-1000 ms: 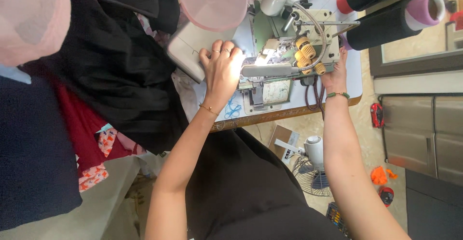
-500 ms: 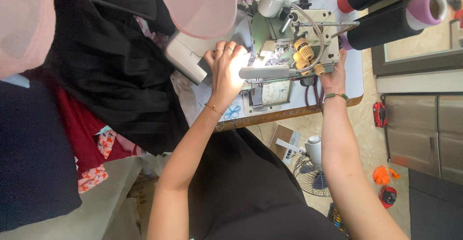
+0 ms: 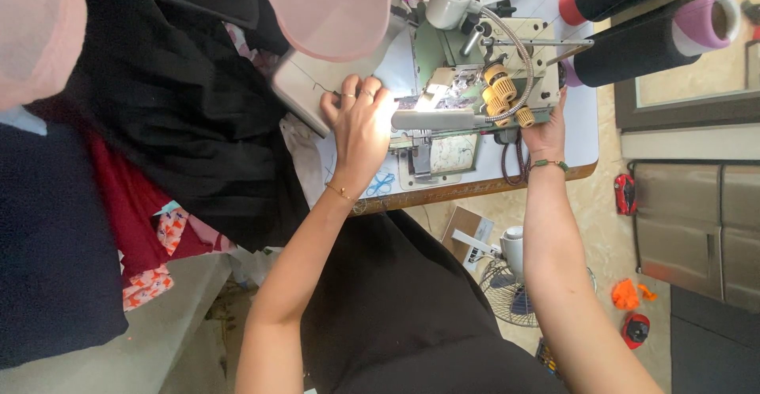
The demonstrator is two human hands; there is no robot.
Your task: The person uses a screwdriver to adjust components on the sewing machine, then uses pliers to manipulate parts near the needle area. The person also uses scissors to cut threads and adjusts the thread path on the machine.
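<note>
Fabric is piling up at the left: a big heap of black pleated cloth (image 3: pixel 182 117) is hanging off the white bench (image 3: pixel 582 137), apparently waiting. At the pale green overlock sewing machine (image 3: pixel 475 77), the left hand (image 3: pixel 360 129) is lying flat, fingers spread, by the lit needle area; the right hand (image 3: pixel 546 129) is gripping the machine's side. Stitching looks under way, hardly finished.
</note>
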